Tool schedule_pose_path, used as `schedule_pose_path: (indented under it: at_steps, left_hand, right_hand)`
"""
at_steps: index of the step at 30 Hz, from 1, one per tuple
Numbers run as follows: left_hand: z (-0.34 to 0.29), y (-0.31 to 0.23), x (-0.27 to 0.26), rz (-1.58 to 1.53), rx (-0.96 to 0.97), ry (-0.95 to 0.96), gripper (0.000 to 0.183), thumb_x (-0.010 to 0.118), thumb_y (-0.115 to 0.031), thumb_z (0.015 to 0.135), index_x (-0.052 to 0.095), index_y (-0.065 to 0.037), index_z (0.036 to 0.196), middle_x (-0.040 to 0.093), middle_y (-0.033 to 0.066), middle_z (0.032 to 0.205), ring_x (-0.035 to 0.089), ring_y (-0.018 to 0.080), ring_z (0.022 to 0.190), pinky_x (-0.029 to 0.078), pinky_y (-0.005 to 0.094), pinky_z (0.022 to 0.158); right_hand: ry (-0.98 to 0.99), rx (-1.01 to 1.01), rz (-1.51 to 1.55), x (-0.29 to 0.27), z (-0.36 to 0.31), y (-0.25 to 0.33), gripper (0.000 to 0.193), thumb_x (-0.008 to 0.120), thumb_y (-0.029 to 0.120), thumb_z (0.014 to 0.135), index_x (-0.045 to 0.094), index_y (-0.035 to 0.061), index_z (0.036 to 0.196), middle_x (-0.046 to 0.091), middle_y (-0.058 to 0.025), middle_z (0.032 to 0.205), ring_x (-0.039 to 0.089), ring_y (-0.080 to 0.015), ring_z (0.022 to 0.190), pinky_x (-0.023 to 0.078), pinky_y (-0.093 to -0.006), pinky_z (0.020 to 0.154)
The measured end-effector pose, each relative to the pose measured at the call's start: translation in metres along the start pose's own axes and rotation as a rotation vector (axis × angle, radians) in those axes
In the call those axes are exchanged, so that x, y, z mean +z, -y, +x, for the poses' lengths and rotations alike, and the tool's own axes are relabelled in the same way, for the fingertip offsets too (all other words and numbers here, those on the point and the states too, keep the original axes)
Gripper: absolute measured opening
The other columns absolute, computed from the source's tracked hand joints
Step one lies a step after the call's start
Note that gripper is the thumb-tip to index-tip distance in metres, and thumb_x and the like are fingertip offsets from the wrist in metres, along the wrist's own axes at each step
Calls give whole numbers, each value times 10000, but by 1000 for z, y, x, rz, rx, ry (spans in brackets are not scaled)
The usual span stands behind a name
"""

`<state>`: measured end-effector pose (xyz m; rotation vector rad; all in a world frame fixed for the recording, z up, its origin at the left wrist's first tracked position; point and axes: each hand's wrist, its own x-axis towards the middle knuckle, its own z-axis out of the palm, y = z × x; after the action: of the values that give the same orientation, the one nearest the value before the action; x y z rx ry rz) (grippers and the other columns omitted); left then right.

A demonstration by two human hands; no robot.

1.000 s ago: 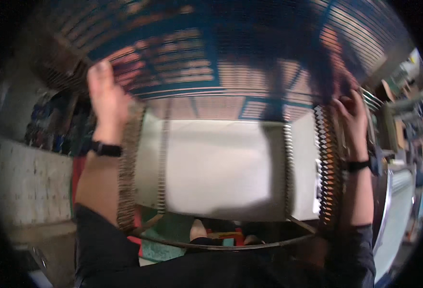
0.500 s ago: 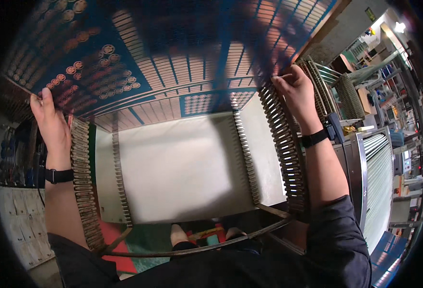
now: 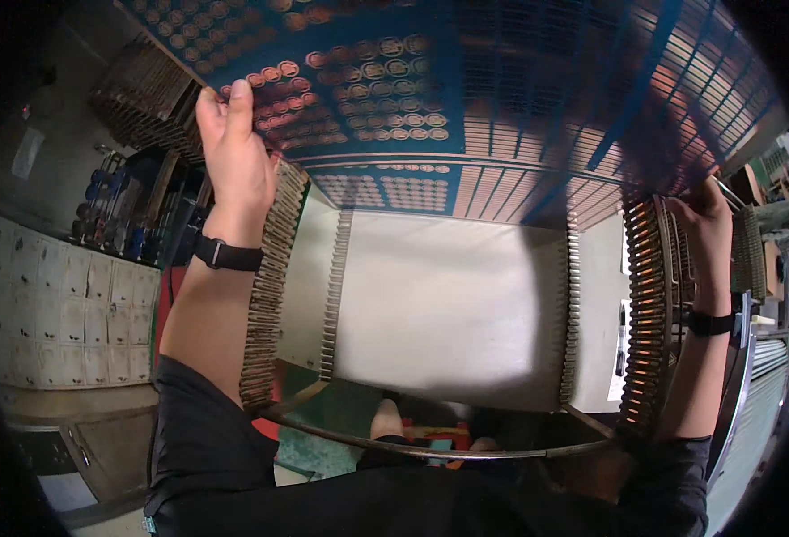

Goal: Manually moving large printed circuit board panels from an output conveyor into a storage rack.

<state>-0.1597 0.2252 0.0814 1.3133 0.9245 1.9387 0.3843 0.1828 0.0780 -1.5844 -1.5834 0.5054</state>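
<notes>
A large blue circuit board panel [image 3: 493, 80] with copper-coloured circles and strips stands tilted across the far side of a metal rack. My left hand [image 3: 238, 152] is closed on the panel's left edge, its thumb lying on the near face. At the opposite edge, my right hand [image 3: 706, 219] is closed round the panel's lower right corner; its fingers are partly in shadow. Below the hands run the rack's coiled side rails, the left rail [image 3: 274, 286] and the right rail [image 3: 643, 313]. Behind the panel's lower edge, a second patterned panel [image 3: 412, 192] shows.
A plain white surface [image 3: 448, 295] fills the rack's middle, between two inner rows of pegs. The rack's front bar [image 3: 466, 454] curves close to my body. White lockers [image 3: 63, 304] stand at left; a stack of pale sheets [image 3: 752, 412] stands at right.
The whole view has swung left, so the rack and both hands appear farther right. Both hands keep hold of the panel's edges. More of the lockers shows.
</notes>
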Motion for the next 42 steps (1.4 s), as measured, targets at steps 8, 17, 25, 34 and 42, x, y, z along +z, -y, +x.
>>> schedule_pose_path:
  at_steps: [8, 17, 25, 34, 42]
  left_hand:
    - [-7, -2, 5, 112, -151, -89, 527, 576, -292, 1022, 332, -26, 1406, 565, 115, 1253, 576, 220, 1136, 482, 395, 955]
    - [-15, -8, 14, 168, -217, -170, 649, 597, -304, 1007, 250, -68, 1502, 595, 119, 1219, 633, 240, 1079, 529, 405, 855]
    - [-1, -1, 4, -152, -5, -60, 313, 583, -101, 975, 453, -7, 1244, 611, 102, 1113, 631, 173, 992, 543, 328, 873]
    - [-2, -3, -9, 50, -126, 7, 343, 539, -258, 1016, 518, -23, 1266, 615, 129, 1234, 590, 237, 1158, 522, 403, 927]
    - [4, 6, -1, 98, 18, -30, 311, 512, -217, 1047, 489, -22, 1288, 565, 145, 1353, 530, 230, 1260, 438, 377, 1078]
  right_hand:
    - [-28, -38, -14, 29, -7, 3, 219, 679, 29, 906, 624, -42, 1105, 696, -72, 980, 604, -107, 860, 493, -267, 799]
    - [-95, -137, -110, 18, -4, -5, 196, 684, 69, 889, 648, -29, 1055, 699, -140, 885, 648, -134, 848, 508, -295, 777]
    - [70, 32, -106, -1, -20, 38, 270, 565, 73, 994, 585, -35, 1241, 686, -40, 1029, 582, -102, 856, 477, -253, 777]
    - [72, -21, -212, 13, -8, 18, 235, 631, 173, 970, 638, -50, 1044, 710, -167, 928, 661, -182, 847, 512, -330, 781]
    - [-2, 51, -283, -4, -9, 31, 248, 662, 204, 944, 633, -42, 944, 683, -127, 804, 645, -180, 748, 506, -330, 710]
